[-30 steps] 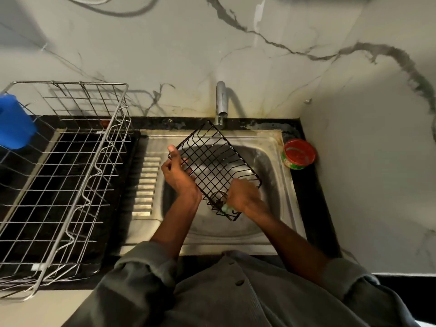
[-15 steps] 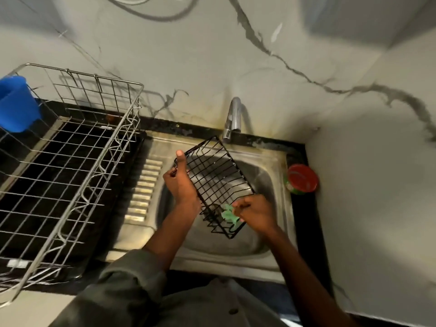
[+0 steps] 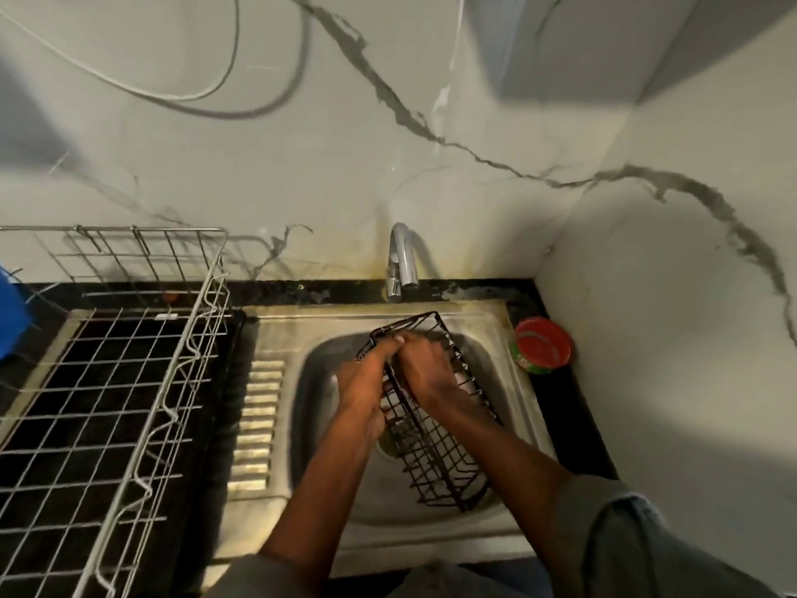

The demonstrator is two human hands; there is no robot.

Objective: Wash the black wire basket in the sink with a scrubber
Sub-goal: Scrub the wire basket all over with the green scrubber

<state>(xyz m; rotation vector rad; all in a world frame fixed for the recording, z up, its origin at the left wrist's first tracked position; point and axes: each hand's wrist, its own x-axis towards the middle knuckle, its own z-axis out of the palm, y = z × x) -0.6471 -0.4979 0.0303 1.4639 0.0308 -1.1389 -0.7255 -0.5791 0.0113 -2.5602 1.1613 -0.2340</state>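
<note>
The black wire basket (image 3: 435, 451) is tilted on edge over the steel sink (image 3: 528, 407), its far end below the tap (image 3: 399, 261). My left hand (image 3: 364, 381) grips the basket's left rim near its far end. My right hand (image 3: 427, 369) lies inside the basket near the top, fingers curled. The green scrubber seen earlier is hidden under that hand, so I cannot see it in this frame.
A silver wire dish rack (image 3: 112, 381) fills the counter to the left, with a blue cup (image 3: 10, 312) at its far left edge. A red-lidded green tub (image 3: 541, 345) sits in the right corner by the wall. The ribbed drainboard (image 3: 258, 425) lies between rack and bowl.
The basket has turned more on edge. My right hand has moved from the basket's near corner up to its far end, close to my left hand. The view has tilted up.
</note>
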